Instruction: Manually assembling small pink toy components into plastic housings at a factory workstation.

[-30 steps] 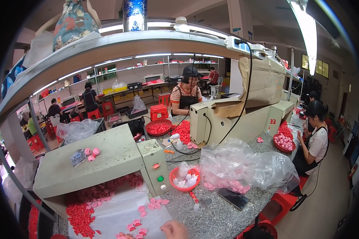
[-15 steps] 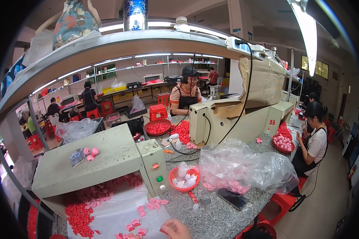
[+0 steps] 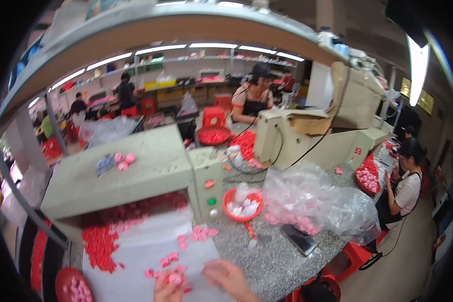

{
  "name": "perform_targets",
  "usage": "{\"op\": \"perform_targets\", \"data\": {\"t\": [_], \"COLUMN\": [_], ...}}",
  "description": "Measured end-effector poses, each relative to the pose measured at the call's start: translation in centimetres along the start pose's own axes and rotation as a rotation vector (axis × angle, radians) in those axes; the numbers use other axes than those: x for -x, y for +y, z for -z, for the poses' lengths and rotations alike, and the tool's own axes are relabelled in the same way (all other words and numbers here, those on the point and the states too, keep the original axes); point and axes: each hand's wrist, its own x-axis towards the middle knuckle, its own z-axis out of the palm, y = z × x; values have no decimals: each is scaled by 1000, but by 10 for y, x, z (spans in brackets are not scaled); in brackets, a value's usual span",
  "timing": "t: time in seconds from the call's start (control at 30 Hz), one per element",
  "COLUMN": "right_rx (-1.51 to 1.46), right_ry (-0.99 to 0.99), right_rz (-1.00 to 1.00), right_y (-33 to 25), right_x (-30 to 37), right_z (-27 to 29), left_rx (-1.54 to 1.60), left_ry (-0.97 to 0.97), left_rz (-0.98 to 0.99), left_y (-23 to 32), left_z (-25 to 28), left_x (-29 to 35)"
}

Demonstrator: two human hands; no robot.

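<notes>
At the lower edge, my left hand (image 3: 168,290) is closed on a small rounded pink piece (image 3: 175,279), which shows at its fingertips. My right hand (image 3: 230,281) is just to the right, apart from it. Its fingers look loosely stretched and slightly blurred, and I see nothing in them. Both hands are over a white sheet (image 3: 136,251) that runs out of a pale green box-shaped machine (image 3: 121,176). Beyond my left hand lie a few pink and red petal-like pieces (image 3: 168,259). A heap of small red pieces (image 3: 98,248) covers the sheet's left side.
Right of the machine stand a red bowl of white items (image 3: 242,218), a red-handled blade tool (image 3: 250,232), a phone (image 3: 299,239) and a clear plastic bag (image 3: 317,196). A red basin (image 3: 65,274) is at lower left. Co-workers sit opposite (image 3: 254,95) and at right (image 3: 406,189).
My left hand has come into view with a pink piece. My right hand has risen slightly, its fingers looser. The view has shifted, showing more of the sheet and the red basin.
</notes>
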Motion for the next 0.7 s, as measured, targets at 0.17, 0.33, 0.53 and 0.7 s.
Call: {"op": "perform_targets", "data": {"t": [0.17,0.33,0.53,0.7], "right_rx": [-338,-396,-381,-386], "right_ry": [-90,-147,-147,-157], "right_rz": [-69,-125,-94,-51], "right_y": [4,17,18,18], "right_x": [-6,-10,-1,1], "right_z": [15,4,-7,-10], "left_rx": [-655,-846,-962,-807], "left_ry": [-49,-8,-77,-61], "left_rz": [-639,-699,-716,-626], "left_y": [-1,-2,-3,-8], "left_z": [-18,-11,-6,-11], "left_x": [-18,-14,-5,-1]}}
